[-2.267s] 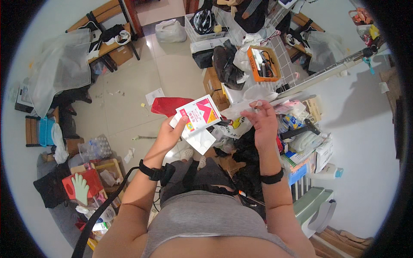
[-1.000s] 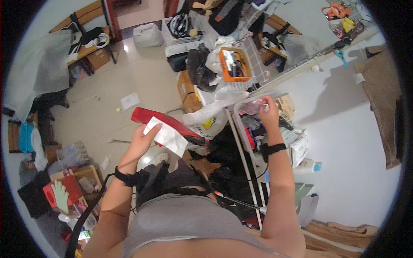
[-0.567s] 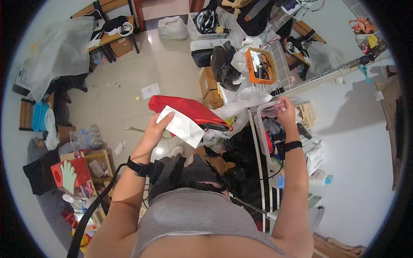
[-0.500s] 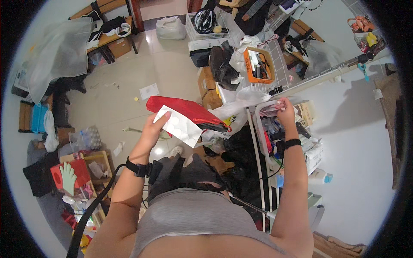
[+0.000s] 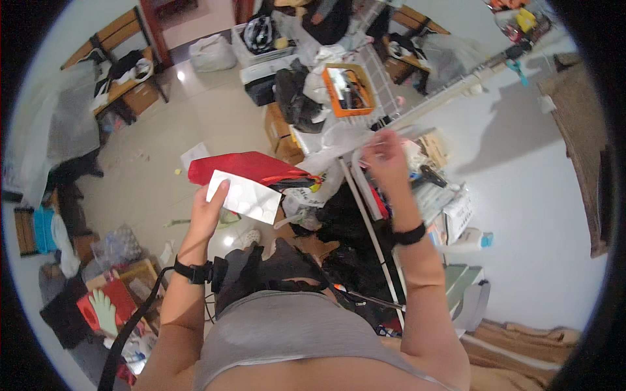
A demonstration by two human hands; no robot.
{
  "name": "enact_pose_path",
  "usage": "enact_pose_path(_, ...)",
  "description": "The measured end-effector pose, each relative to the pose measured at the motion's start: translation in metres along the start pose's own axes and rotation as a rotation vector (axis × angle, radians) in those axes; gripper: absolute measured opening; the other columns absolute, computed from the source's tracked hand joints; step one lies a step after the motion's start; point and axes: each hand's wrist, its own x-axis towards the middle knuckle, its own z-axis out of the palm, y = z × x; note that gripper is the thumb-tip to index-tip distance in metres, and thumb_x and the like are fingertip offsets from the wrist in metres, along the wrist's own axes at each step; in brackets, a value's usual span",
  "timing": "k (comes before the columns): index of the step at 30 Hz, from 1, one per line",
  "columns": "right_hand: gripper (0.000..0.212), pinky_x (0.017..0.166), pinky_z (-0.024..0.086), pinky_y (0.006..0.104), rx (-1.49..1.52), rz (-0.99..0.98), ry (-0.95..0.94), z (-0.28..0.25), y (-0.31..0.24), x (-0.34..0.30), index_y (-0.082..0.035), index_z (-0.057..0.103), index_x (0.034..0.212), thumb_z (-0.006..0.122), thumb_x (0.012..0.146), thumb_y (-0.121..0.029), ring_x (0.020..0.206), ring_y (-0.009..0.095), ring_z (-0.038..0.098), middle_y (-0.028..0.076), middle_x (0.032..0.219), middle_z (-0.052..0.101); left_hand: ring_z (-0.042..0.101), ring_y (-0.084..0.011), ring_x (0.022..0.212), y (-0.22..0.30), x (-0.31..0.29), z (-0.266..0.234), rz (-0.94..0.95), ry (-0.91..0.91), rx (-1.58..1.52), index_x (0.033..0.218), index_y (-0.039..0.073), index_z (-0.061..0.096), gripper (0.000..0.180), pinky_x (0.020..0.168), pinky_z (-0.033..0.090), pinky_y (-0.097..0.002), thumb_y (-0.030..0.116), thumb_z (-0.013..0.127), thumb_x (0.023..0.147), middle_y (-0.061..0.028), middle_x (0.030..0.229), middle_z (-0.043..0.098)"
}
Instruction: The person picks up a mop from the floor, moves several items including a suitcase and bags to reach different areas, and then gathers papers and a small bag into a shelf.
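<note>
My left hand (image 5: pixel 207 207) is closed on a white sheet with round white stickers (image 5: pixel 251 199), thumb on top. A folded red fabric bag (image 5: pixel 238 167) with a dark edge lies just behind the sheet; whether the same fingers hold it, I cannot tell. To the right, my right hand (image 5: pixel 386 153) is over the far end of a pale plastic bin (image 5: pixel 360 171) full of small items. Motion smears its fingers, and anything in them cannot be made out.
An orange box (image 5: pixel 332 104) of tools stands on a white wire rack beyond the bin. Cardboard boxes (image 5: pixel 277 133) and a black bag (image 5: pixel 297 98) are beside it. A white plastic bag (image 5: pixel 212 53) sits on the floor. At the lower left lies a pale green glove (image 5: pixel 103 311).
The whole view has turned, so the room sits further left. My right hand has shifted left over the bin and is now blurred. My left hand still holds the sticker sheet.
</note>
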Motion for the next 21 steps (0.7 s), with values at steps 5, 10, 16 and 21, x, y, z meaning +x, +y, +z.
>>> enact_pose_path(5, 0.050, 0.066, 0.049, 0.0248, 0.265, 0.074, -0.256, 0.069, -0.076, -0.064, -0.002, 0.040, 0.112, 0.068, 0.071, -0.009, 0.073, 0.015, 0.061, 0.012, 0.108, 0.051, 0.053, -0.0073, 0.073, -0.010, 0.015, 0.017, 0.057, 0.025, 0.053, 0.091, -0.003, 0.061, 0.029, 0.066, 0.043, -0.0229, 0.025, 0.054, 0.089, -0.0025, 0.082, 0.062)
enact_pose_path(10, 0.058, 0.069, 0.049, 0.0243, 0.545, 0.275, -0.113, 0.092, -0.072, -0.083, -0.002, 0.033, 0.118, 0.066, 0.071, -0.002, 0.078, 0.016, 0.060, 0.010, 0.119, 0.043, 0.053, -0.0064, 0.071, -0.010, 0.024, 0.036, 0.065, -0.046, 0.083, 0.090, -0.002, 0.063, 0.025, 0.065, 0.042, -0.0221, 0.022, 0.057, 0.087, -0.0021, 0.080, 0.063)
enact_pose_path(16, 0.056, 0.075, 0.048, 0.0251, 0.513, 0.184, -0.161, 0.084, -0.074, -0.079, -0.002, 0.034, 0.118, 0.061, 0.070, 0.004, 0.086, 0.016, 0.059, 0.010, 0.120, 0.042, 0.057, -0.0059, 0.069, -0.011, 0.030, 0.056, -0.043, -0.274, 0.037, 0.087, -0.001, 0.064, 0.017, 0.061, 0.044, -0.0216, 0.015, 0.063, 0.082, -0.0032, 0.079, 0.065)
enact_pose_path(21, 0.056, 0.075, 0.047, 0.0250, 0.444, 0.168, -0.198, 0.078, -0.068, -0.086, -0.001, 0.035, 0.118, 0.060, 0.069, 0.005, 0.081, 0.015, 0.061, 0.009, 0.119, 0.045, 0.056, -0.0054, 0.067, -0.012, 0.032, 0.064, -0.093, -0.344, 0.139, 0.083, 0.000, 0.064, 0.013, 0.060, 0.044, -0.0211, 0.013, 0.064, 0.080, -0.0024, 0.075, 0.064)
